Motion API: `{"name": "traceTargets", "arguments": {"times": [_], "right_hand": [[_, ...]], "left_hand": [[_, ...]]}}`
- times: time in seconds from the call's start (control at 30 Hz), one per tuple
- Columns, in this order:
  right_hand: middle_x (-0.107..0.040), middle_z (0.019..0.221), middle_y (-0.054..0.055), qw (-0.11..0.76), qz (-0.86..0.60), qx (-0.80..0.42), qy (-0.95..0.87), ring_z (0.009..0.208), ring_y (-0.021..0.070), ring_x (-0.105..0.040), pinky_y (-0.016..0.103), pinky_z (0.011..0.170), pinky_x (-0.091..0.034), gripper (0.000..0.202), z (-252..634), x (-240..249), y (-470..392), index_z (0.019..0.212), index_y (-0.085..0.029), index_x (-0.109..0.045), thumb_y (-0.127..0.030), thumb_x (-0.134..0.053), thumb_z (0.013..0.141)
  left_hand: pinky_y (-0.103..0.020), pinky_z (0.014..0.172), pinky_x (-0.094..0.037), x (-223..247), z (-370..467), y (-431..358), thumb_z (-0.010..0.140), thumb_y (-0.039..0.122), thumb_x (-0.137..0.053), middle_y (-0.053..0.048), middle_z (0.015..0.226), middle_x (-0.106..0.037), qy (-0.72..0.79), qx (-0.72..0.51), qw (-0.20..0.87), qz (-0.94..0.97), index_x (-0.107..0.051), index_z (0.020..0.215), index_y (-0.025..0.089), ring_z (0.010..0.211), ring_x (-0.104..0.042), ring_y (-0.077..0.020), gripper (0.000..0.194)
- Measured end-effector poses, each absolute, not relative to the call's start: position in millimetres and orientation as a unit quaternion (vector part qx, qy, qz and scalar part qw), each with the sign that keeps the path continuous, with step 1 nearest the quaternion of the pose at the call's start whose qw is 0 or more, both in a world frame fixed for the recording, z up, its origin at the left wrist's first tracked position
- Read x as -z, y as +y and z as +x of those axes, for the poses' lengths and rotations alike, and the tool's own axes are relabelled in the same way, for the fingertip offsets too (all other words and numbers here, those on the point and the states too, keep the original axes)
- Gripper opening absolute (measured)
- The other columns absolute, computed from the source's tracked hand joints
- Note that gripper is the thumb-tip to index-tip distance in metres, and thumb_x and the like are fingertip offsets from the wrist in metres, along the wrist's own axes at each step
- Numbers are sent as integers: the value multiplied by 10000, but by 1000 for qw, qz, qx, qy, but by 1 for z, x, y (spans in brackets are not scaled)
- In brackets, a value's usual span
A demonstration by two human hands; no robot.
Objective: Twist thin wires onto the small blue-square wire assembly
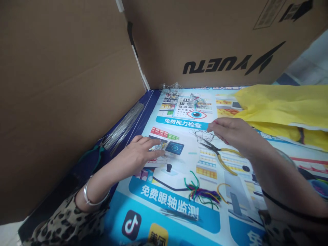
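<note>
1. Live from the middle of the view: bent wire pieces (174,89) sat up at twelve o'clock, a colourful wire cluster (198,101) at two. Those looked shaped already!
2. Over at nine, the straight wires (125,125) lay in a sheaf, apparently unworked, so plenty seemed left.
3. The centrepiece, an open wire form (204,136), lay at half past three; it looked part-made, though its completeness was unclear.
4. Left hand (132,155), eight o'clock: fingers loosely spread, gripping nothing visible. Right hand (232,133), three o'clock: fingertips pinched beside the form, any grasp impossible to confirm.
5. Yellow-handled pliers (217,151) rested unheld at four; coloured threads (205,194) waited at five.
</note>
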State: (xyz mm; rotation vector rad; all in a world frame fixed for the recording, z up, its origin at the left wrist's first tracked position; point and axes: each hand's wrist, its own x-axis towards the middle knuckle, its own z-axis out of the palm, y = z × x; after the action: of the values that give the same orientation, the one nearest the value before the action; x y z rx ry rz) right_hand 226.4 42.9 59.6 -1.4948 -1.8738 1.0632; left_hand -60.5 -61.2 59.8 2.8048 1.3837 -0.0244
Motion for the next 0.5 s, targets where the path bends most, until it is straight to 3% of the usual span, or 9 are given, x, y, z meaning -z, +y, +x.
{"name": "traceTargets", "arguments": {"times": [0.5], "right_hand": [[-350,450,-63,269,-542,-412,-681,417,71,-298,228,418,-222,236,228,-58,42,692,-178,-620,-392,-540,750]], "left_hand": [[-358,825,-326,-71,-53,-37,839,38,-410,-99,1086,-572,398,45,3,916,-571,1154,247,967,-527,-217,411]]}}
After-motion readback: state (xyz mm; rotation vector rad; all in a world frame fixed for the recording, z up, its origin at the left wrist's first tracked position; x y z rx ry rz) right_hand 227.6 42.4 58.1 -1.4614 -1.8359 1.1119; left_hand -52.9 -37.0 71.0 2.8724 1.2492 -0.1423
